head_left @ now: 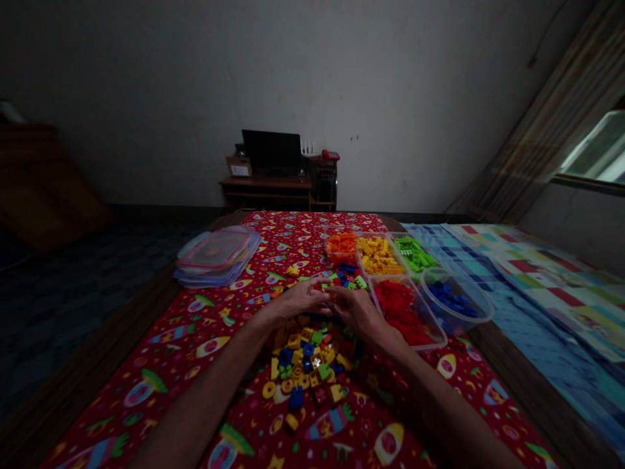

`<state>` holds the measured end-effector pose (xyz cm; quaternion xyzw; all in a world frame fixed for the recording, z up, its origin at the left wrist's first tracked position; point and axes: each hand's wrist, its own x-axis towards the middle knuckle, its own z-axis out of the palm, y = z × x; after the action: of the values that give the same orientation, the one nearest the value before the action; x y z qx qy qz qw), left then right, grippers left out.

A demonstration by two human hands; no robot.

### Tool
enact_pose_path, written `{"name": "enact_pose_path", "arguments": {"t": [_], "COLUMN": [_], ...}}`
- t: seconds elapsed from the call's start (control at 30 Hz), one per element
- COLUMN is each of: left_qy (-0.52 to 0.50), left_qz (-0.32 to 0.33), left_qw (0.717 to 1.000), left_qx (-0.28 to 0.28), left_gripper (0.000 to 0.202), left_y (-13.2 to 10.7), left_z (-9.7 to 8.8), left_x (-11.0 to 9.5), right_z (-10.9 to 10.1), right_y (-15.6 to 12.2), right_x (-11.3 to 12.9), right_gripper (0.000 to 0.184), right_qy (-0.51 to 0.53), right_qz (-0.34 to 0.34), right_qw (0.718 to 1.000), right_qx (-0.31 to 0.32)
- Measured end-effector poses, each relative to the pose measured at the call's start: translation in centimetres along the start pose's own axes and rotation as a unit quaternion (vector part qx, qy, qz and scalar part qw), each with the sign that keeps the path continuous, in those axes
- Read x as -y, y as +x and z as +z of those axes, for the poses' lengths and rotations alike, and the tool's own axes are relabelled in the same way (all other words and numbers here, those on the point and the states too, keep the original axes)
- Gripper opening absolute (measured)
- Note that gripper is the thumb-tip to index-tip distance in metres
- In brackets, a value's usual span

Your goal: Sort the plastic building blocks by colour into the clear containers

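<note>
My left hand (301, 298) and my right hand (355, 307) meet over a heap of mixed plastic bricks (306, 361) on a red patterned cloth (161, 352). Both hands have their fingers curled together, fingertips touching at about the middle; what they grip is too dark and small to name. More loose bricks (344, 277) lie just beyond the hands. To the right stand clear tubs of sorted bricks: red (405, 312), blue (456, 301), yellow (378, 255), orange (340, 246) and green (415, 253).
A stack of clear tub lids (218, 255) lies at the left on the cloth. A striped, chequered mat (547, 286) covers the floor on the right. A low desk with a dark monitor (272, 153) stands against the far wall.
</note>
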<state>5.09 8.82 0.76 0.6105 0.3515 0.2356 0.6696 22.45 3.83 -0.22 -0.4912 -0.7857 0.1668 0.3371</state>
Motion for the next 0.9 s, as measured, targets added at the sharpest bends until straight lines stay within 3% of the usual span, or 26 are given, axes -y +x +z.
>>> {"name": "enact_pose_path", "arguments": {"t": [0.13,0.2,0.27,0.37,0.47,0.57,0.63,0.73,0.9], "left_qy": [0.054,0.132,0.257,0.421,0.470,0.490,0.506,0.522,0.503], "left_qz": [-0.010,-0.001,0.035,0.098,0.092,0.085,0.105,0.149,0.165], "left_qw": [0.998,0.990,0.957,0.867,0.839,0.825,0.804,0.786,0.808], "left_qx": [-0.010,-0.047,-0.127,-0.247,-0.257,-0.270,-0.293,-0.296,-0.257], "left_gripper": [0.058,0.049,0.040,0.033,0.031,0.032,0.036,0.044,0.051], "left_y": [0.2,0.3,0.3,0.3,0.4,0.9,1.4,2.4,3.6], "left_z": [-0.7,-1.6,-2.9,-5.2,-7.2,-8.6,-9.3,-10.2,-10.6], "left_x": [0.3,0.3,0.4,0.5,1.3,2.7,3.9,5.5,6.2], "right_z": [0.1,-0.9,-2.8,-7.1,-11.2,-12.8,-12.1,-9.1,-2.3], "right_y": [0.0,0.6,1.8,4.6,7.2,8.3,8.3,8.1,9.0], "right_x": [-0.4,-0.8,-1.5,-2.9,-4.5,-5.6,-5.8,-5.0,-1.8], "right_gripper": [0.023,0.024,0.028,0.029,0.027,0.027,0.027,0.024,0.025], "right_qy": [-0.018,-0.025,-0.046,-0.123,-0.228,-0.329,-0.340,-0.300,-0.291], "right_qz": [0.006,0.013,0.025,0.054,0.088,0.114,0.089,0.027,-0.074], "right_qw": [1.000,0.999,0.997,0.985,0.967,0.936,0.935,0.954,0.948], "right_qx": [0.004,-0.015,-0.052,-0.108,-0.078,-0.057,-0.041,0.004,0.107]}}
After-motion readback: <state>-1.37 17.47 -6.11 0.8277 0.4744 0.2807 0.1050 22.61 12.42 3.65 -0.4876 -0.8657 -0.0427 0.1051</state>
